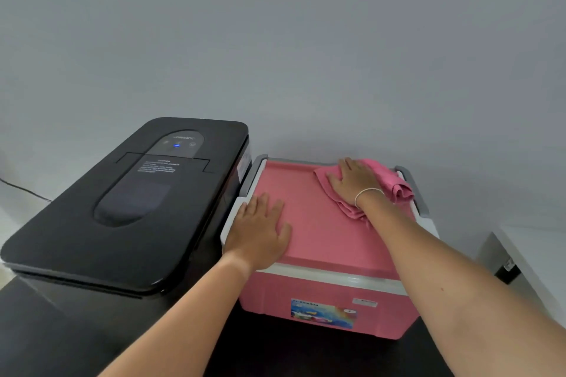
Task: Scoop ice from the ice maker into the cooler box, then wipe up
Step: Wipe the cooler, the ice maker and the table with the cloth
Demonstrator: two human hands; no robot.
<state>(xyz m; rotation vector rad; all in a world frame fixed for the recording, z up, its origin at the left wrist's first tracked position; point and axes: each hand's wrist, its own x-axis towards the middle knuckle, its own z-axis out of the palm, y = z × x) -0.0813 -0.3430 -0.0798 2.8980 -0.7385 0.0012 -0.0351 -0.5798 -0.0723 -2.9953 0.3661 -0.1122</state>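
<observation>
The pink cooler box (327,303) stands on a dark table with its pink lid (318,223) closed. My left hand (260,231) lies flat on the lid's near left corner, fingers spread, holding nothing. My right hand (352,180) presses a crumpled pink cloth (389,185) onto the lid's far right corner. To the left, the black ice maker (122,208) sits with its lid down and a small blue light on its panel. No scoop or ice is in view.
A grey wall (275,55) rises directly behind both items. A white ledge or counter (526,254) stands at the right edge. A dark cable (21,190) runs behind the ice maker at far left. The dark tabletop (291,355) shows in front of the cooler.
</observation>
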